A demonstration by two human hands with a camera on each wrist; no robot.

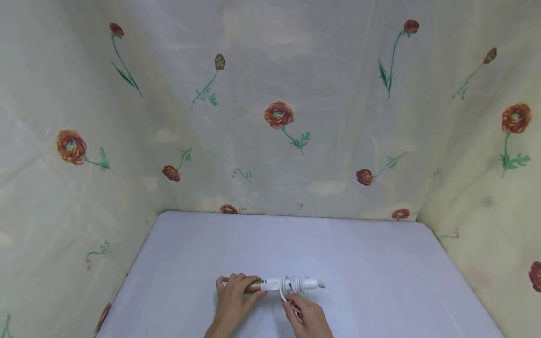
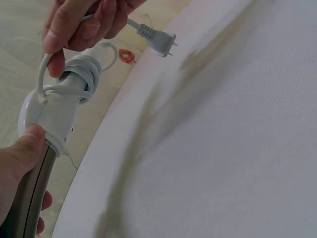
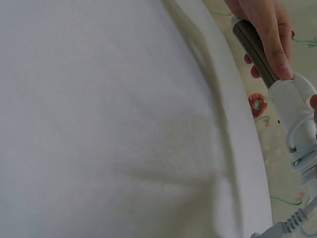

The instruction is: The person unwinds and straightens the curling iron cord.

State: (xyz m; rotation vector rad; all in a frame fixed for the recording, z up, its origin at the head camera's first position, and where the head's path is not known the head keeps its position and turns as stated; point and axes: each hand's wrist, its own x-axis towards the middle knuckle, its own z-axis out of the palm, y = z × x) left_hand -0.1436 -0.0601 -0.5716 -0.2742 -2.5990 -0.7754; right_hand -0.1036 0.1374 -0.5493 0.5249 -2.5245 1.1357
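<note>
Two hands, one appliance, one cord, one plug with two prongs, one table. Wand-shaped appliance (image 1: pixel 270 285) lies crosswise over the near middle of the white table (image 1: pixel 190 244), brown metallic section (image 1: pixel 252 287) left, white section right. Cord (image 1: pixel 297 285) wound in several loops around the white section's right half; plug (image 2: pixel 162 43) hangs off the cord's free end, just beside the right hand. Left hand (image 1: pixel 234 300) grasps the brown section, coming from the near left: thumb on the near side by the join with the white section, fingers around the far side. Right hand (image 1: pixel 310 319) comes from the near right, fingers curled, pinching the cord between thumb and forefinger just near of the loops. Floral cloth (image 1: pixel 334 112) stands behind the table and along both sides.
</note>
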